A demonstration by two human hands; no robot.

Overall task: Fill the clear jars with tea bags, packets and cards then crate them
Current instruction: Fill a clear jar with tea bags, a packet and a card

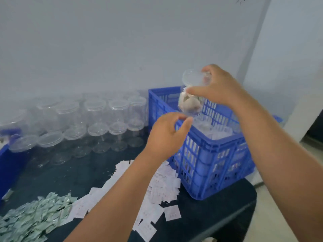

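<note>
Now, right hand (220, 86) grips the jar (189, 102) near-upright, crate (197, 139) straight below; left hand (166, 135) loosely curled, empty, under its base.

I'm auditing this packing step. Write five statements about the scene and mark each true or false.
1. The right hand holds a filled clear plastic jar above the blue slatted plastic crate. True.
2. That crate is empty. False: capped jars already stand inside it.
3. Empty clear lidded jars stand in rows left of the crate. True.
4. The white paper cards lie inside the crate. False: they lie loose on the dark table beside it.
5. The left hand grips the green foil packets. False: it is raised just under the held jar; the packets lie heaped at the table's near left.
</note>
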